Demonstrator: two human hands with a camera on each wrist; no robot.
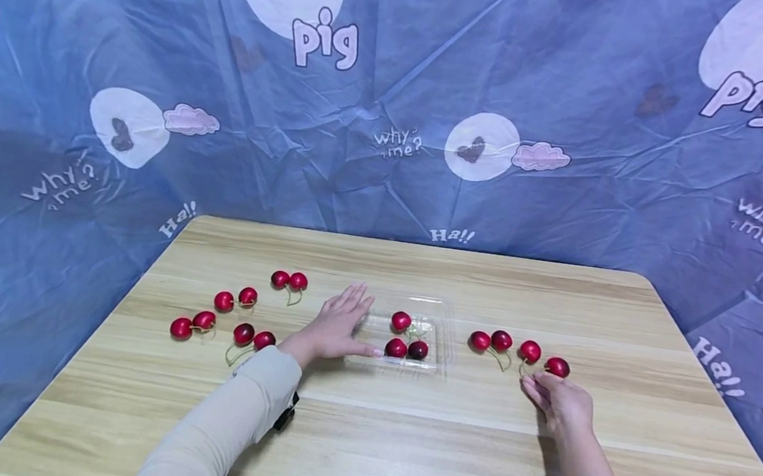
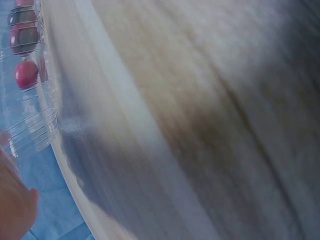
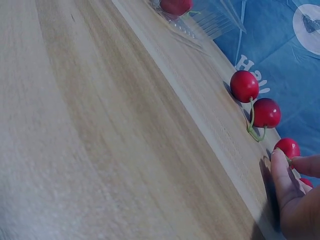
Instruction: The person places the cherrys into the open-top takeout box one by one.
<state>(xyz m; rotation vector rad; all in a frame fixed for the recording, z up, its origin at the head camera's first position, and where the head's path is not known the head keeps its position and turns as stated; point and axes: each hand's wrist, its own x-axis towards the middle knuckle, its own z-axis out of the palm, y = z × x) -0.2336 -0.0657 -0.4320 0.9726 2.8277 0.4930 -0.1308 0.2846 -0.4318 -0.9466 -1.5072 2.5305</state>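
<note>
A clear plastic box [image 1: 442,341] holds red and dark cherries [image 1: 400,321] with thin green stems. My left hand [image 1: 335,327] rests at the box's left side, its fingers spread and straight toward the back edge and the thumb along the front edge. Farther right, my right hand [image 1: 564,403] pinches the green stem of a pair of cherries [image 1: 557,367] between thumb and forefinger. These cherries lie close to the tabletop. In the right wrist view, the fingertips [image 3: 280,159] meet at the stem beside a red cherry [image 3: 287,147], partly hiding the second one.
Another joined cherry pair [image 1: 501,340] lies between the box and my right hand. Left of the box are several more pairs [image 1: 244,334], one close to my left sleeve [image 1: 264,382]. The wooden table [image 1: 399,446] ends at a blue printed cloth [image 1: 399,97] behind.
</note>
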